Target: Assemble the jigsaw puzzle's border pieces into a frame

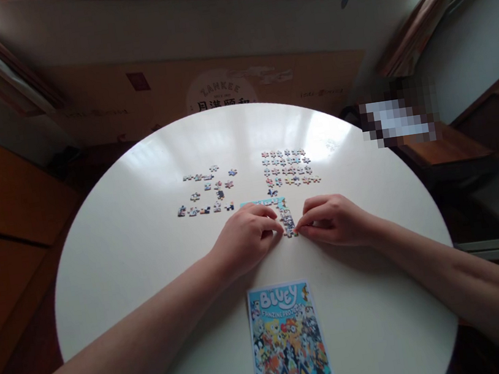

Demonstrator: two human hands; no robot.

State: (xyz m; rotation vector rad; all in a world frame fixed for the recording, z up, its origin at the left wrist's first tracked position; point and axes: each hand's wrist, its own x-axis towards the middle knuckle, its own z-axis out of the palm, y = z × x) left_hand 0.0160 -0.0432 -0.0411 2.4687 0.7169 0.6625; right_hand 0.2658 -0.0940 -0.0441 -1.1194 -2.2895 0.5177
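Note:
Joined jigsaw puzzle pieces (287, 222) form a corner shape on the table, with a light blue strip along the top and a column running down the right. My left hand (248, 235) is closed, its fingertips at the left side of the column's lower end; it covers part of the blue strip. From the other side, my right hand (335, 219) pinches at the lower right edge of the same column. Just above the joined part lies a loose dark blue puzzle piece (272, 192). Whether either hand holds a separate piece is hidden by the fingers.
Several loose pieces (284, 161) lie in rows at the back right, and more scattered pieces (218, 186) at the back left. A Bluey picture sheet (286, 343) lies at the front of the round white table (146, 245). A wooden chair (452, 143) stands at the right.

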